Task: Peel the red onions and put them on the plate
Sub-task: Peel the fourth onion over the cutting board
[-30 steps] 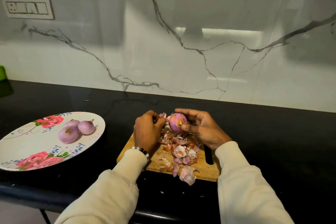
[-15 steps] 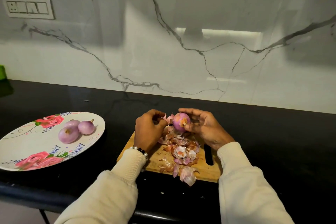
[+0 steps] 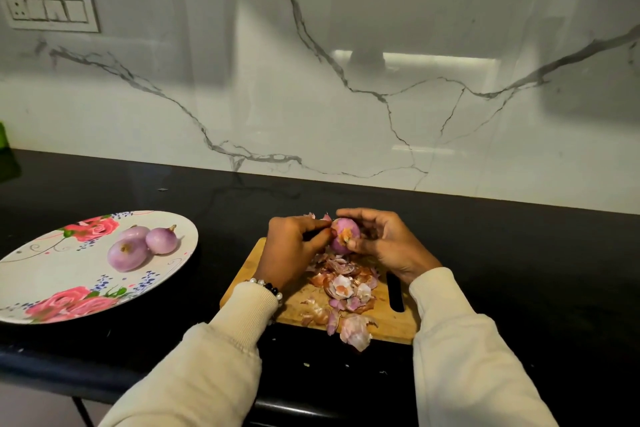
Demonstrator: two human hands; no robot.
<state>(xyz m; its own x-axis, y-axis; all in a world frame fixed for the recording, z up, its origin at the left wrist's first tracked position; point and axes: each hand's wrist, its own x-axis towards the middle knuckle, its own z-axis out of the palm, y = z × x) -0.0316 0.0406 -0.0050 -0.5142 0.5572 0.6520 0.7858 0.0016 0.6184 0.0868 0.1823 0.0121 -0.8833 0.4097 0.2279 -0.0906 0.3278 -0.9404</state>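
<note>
Peeling step in hand: right hand (image 3: 384,246) cups red onion (image 3: 341,236) above board (image 3: 391,319), left hand (image 3: 294,250) prob. pinching skin at its side. Next: strip remaining skin, then move it w/ others on plate (image 3: 62,274).

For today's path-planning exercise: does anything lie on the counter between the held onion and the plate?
Nothing visible does. The onion is held in both hands above the board; the stretch of counter leading left to the plate shows no obstacle.
</note>
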